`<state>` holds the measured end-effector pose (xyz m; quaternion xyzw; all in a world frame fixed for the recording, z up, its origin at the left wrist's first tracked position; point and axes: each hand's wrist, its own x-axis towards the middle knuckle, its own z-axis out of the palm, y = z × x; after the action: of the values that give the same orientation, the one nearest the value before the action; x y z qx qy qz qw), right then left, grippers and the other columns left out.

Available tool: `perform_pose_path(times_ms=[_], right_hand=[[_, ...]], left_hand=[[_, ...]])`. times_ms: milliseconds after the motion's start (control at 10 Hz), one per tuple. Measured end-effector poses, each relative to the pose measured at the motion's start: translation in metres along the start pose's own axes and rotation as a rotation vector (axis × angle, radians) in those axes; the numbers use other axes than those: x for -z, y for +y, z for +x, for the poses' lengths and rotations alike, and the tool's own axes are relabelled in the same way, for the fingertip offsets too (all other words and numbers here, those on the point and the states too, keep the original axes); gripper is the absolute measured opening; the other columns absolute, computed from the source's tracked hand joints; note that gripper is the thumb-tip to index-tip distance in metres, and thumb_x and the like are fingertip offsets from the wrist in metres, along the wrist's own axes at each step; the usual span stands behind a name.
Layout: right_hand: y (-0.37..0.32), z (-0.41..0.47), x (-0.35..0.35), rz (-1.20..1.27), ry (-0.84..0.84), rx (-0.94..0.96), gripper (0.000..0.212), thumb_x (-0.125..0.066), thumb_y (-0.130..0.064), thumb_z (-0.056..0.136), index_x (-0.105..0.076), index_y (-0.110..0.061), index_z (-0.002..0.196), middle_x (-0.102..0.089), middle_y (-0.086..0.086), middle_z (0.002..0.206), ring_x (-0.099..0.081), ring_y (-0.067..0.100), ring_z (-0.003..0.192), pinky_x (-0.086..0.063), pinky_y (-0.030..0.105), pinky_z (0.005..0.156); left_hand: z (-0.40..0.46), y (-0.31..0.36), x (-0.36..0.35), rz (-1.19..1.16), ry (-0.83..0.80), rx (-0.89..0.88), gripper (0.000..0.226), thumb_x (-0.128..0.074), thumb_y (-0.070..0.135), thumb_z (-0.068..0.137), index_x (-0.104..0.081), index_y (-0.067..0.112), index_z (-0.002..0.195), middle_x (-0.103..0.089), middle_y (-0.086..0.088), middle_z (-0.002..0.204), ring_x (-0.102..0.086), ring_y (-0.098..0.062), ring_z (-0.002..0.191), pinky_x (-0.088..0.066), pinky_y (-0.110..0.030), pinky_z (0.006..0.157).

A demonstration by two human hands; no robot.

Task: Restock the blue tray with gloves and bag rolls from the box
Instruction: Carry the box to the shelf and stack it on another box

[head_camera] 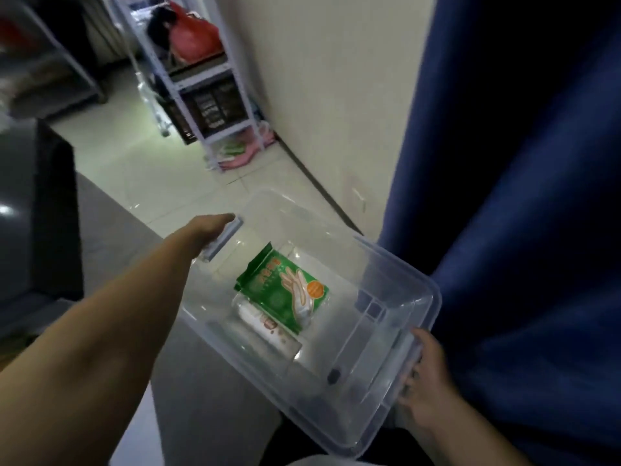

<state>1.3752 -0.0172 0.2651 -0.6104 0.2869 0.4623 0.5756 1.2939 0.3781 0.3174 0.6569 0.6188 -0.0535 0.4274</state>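
A blue curtain (pixel 524 196) hangs at the right; a white metal shelf (pixel 208 82) with a red bag (pixel 193 37) stands far behind.

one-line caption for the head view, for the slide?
Both hands, left hand and right hand, carry a clear plastic storage box by its end handles, green glove packet inside.

Both forearms bare to the frame edge; no sleeve, watch, ring or glove visible. Left hand (pixel 215 227) and right hand (pixel 425 375): bare. Fingernail detail blurred, cannot tell. Rest of the body out of view.
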Motion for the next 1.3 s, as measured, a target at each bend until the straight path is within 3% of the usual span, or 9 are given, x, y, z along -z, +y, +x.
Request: perform_pose_path(times_ms=[100, 200, 300, 400, 500, 700, 800, 1100, 1300], right_hand=[[-0.038, 0.028, -0.051, -0.087, -0.032, 0.001, 0.035, -0.056, -0.047, 0.090, -0.069, -0.015, 0.094, -0.075, 0.010, 0.071, -0.067, 0.031, 0.065, -0.054, 0.035, 0.057], [-0.090, 0.072, -0.118, -0.198, -0.132, 0.021, 0.060, -0.044, -0.053, 0.097, -0.055, -0.006, 0.133, -0.056, 0.021, 0.138, -0.056, 0.029, 0.093, -0.041, 0.052, 0.099], [-0.154, 0.112, -0.198, -0.188, -0.224, -0.017, 0.069, -0.043, -0.058, 0.095, -0.053, -0.004, 0.138, -0.057, 0.025, 0.135, -0.059, 0.029, 0.090, -0.046, 0.051, 0.090], [-0.201, 0.139, -0.259, -0.160, -0.279, -0.040, 0.070, -0.050, -0.064, 0.089, -0.069, 0.000, 0.110, -0.070, 0.029, 0.086, -0.066, 0.032, 0.067, -0.057, 0.041, 0.056], [-0.261, 0.170, -0.327, -0.237, -0.172, -0.070, 0.074, -0.045, -0.074, 0.085, -0.065, -0.007, 0.111, -0.066, 0.017, 0.105, -0.063, 0.036, 0.090, -0.053, 0.039, 0.059], [-0.358, 0.202, -0.436, -0.276, -0.182, -0.030, 0.069, -0.049, -0.074, 0.082, -0.063, -0.010, 0.102, -0.061, 0.017, 0.115, -0.059, 0.036, 0.099, -0.050, 0.045, 0.068], [-0.406, 0.229, -0.510, -0.351, -0.198, 0.018, 0.072, -0.052, -0.075, 0.080, -0.067, -0.011, 0.109, -0.063, 0.018, 0.115, -0.062, 0.038, 0.097, -0.056, 0.042, 0.059], [-0.495, 0.325, -0.786, -0.545, -0.261, 0.043, 0.059, -0.053, -0.069, 0.084, -0.067, -0.016, 0.106, -0.062, 0.011, 0.105, -0.058, 0.030, 0.089, -0.047, 0.040, 0.068], [-0.509, 0.346, -1.042, -0.752, -0.374, 0.027, 0.048, -0.075, -0.058, 0.058, -0.069, -0.014, 0.076, -0.062, 0.007, 0.071, -0.053, 0.023, 0.060, -0.048, 0.029, 0.063]], left_hand=[[0.021, 0.013, 0.037, -0.075, 0.080, 0.059, 0.065, -0.058, 0.047, 0.094, -0.049, 0.000, 0.137, -0.050, -0.023, 0.140, -0.053, -0.039, 0.122, -0.044, -0.043, 0.099], [0.066, 0.026, 0.085, -0.140, 0.112, 0.169, 0.070, -0.052, 0.053, 0.095, -0.043, 0.004, 0.144, -0.045, -0.023, 0.146, -0.048, -0.041, 0.129, -0.040, -0.045, 0.105], [0.155, 0.043, 0.133, -0.049, 0.090, 0.216, 0.071, -0.045, 0.061, 0.094, -0.043, 0.009, 0.143, -0.049, -0.023, 0.140, -0.050, -0.042, 0.123, -0.041, -0.044, 0.100], [0.204, 0.056, 0.164, -0.064, 0.027, 0.259, 0.071, -0.041, 0.063, 0.094, -0.042, 0.012, 0.143, -0.051, -0.022, 0.136, -0.051, -0.043, 0.120, -0.043, -0.051, 0.104], [0.275, 0.070, 0.208, -0.109, -0.032, 0.296, 0.065, -0.042, 0.066, 0.092, -0.051, 0.015, 0.132, -0.058, -0.020, 0.126, -0.058, -0.040, 0.107, -0.049, -0.047, 0.088], [0.385, 0.094, 0.266, -0.213, -0.120, 0.341, 0.060, -0.045, 0.065, 0.091, -0.058, 0.017, 0.125, -0.060, -0.018, 0.111, -0.058, -0.033, 0.088, -0.048, -0.038, 0.072], [0.452, 0.114, 0.293, -0.312, -0.098, 0.316, 0.061, -0.048, 0.063, 0.091, -0.057, 0.015, 0.127, -0.059, -0.019, 0.120, -0.059, -0.035, 0.100, -0.049, -0.039, 0.074], [0.607, 0.101, 0.391, -0.609, 0.008, 0.431, 0.062, -0.047, 0.057, 0.095, -0.051, 0.012, 0.136, -0.055, -0.024, 0.131, -0.056, -0.040, 0.112, -0.046, -0.048, 0.096], [0.664, 0.064, 0.499, -0.815, 0.294, 0.537, 0.058, -0.056, 0.053, 0.093, -0.058, 0.008, 0.129, -0.060, -0.020, 0.115, -0.059, -0.032, 0.088, -0.050, -0.036, 0.073]])
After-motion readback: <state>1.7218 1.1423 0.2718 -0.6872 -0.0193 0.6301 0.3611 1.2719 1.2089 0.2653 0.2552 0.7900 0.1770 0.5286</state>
